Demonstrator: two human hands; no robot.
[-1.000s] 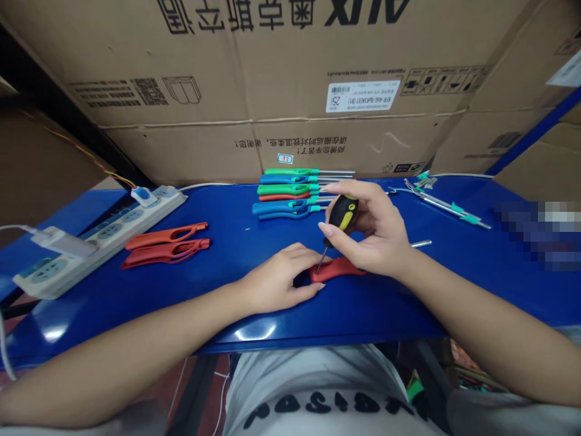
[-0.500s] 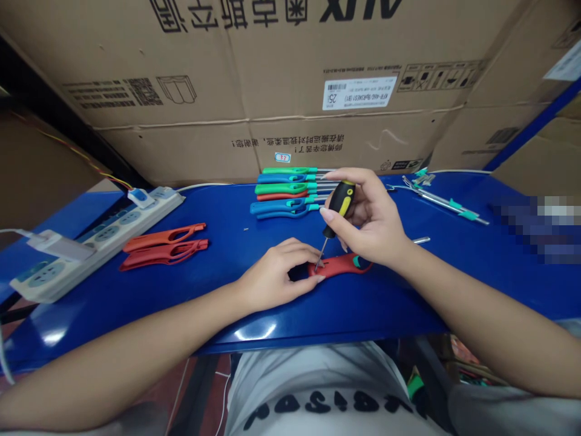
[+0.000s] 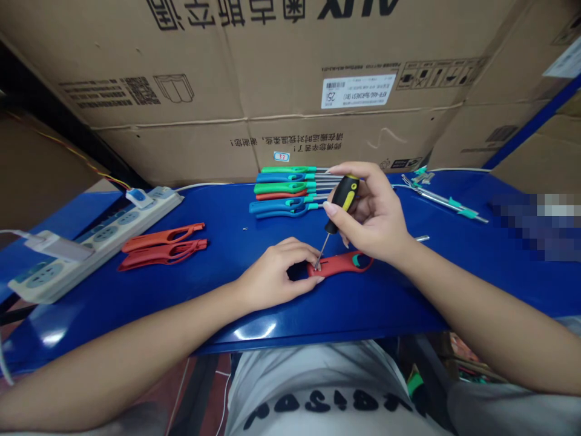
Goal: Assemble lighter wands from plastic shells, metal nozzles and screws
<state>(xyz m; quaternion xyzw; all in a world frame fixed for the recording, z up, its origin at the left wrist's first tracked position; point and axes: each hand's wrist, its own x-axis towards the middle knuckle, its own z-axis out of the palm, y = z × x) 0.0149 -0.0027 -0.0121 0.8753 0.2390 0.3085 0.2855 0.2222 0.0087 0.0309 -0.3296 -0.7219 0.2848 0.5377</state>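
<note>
A red handle [image 3: 341, 264] with a teal part near its right end lies flat on the blue table. My left hand [image 3: 282, 275] grips its left end between thumb and fingers. Above it, my right hand [image 3: 374, 215] is closed on a black and yellow screwdriver [image 3: 344, 197]. The screwdriver is tilted, with its tip on the handle's left end, close to my left fingertips. Whatever lies under the tip is too small to make out.
Blue, green and red handled lighters [image 3: 285, 188] lie behind my hands. Two red shells [image 3: 163, 245] and a white power strip [image 3: 97, 239] are at left. Metal rods [image 3: 447, 203] lie at right. A cardboard box [image 3: 181, 145] stands behind the table [image 3: 218, 242].
The screwdriver's handle and my right hand have shifted very slightly to the right. My left hand still holds the red handle in the same place.
</note>
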